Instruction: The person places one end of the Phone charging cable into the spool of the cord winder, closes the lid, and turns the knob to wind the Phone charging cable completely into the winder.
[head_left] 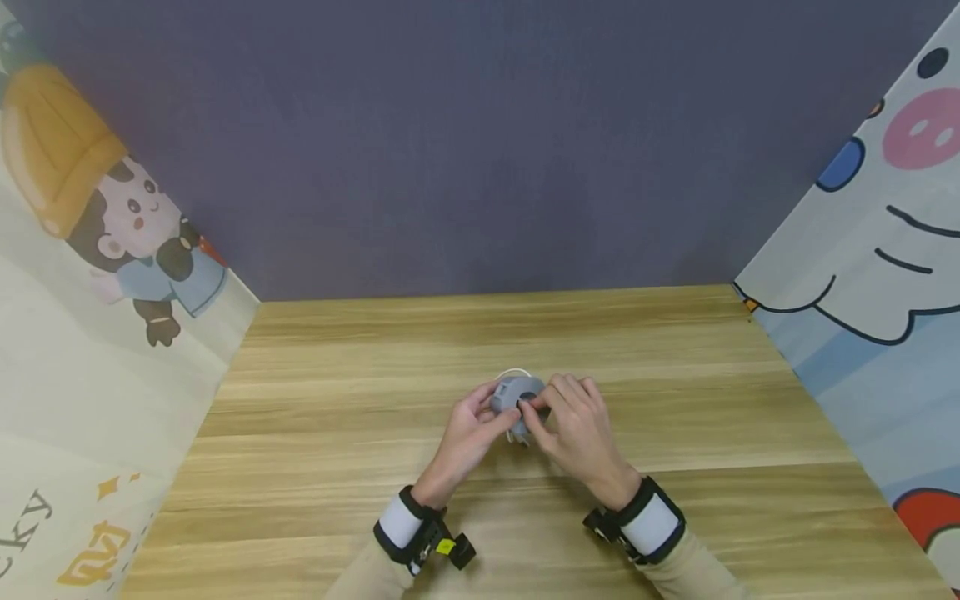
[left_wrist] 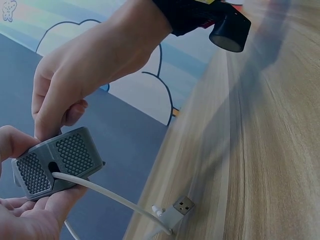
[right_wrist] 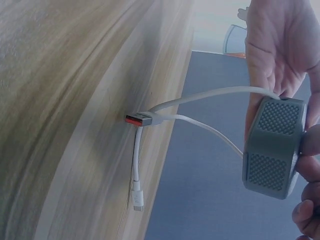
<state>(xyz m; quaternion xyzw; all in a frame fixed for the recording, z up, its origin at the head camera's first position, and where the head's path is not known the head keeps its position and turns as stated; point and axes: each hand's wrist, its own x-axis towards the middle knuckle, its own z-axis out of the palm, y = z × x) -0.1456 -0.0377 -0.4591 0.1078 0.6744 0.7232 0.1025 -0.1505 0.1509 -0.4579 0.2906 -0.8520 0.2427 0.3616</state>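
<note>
A round grey cable winder [head_left: 508,390] with studded grip panels on its rim is held off the table between both hands. My left hand [head_left: 467,429] grips it from the left, thumb on the near side and fingers beneath. The thumb and index finger of my right hand [head_left: 576,423] pinch at its face, by the dark central opening. A white charging cable [right_wrist: 210,92] comes out through a slot in the rim. Its USB-A plug [left_wrist: 183,205] and small USB-C plug [right_wrist: 137,199] hang below the winder. The right fingertips partly hide what they pinch.
The wood-grain table [head_left: 337,467] lies under both hands. A dark blue panel [head_left: 487,150] rises at its back edge, with printed cartoon panels at the left and right. Both wrists wear strapped cameras.
</note>
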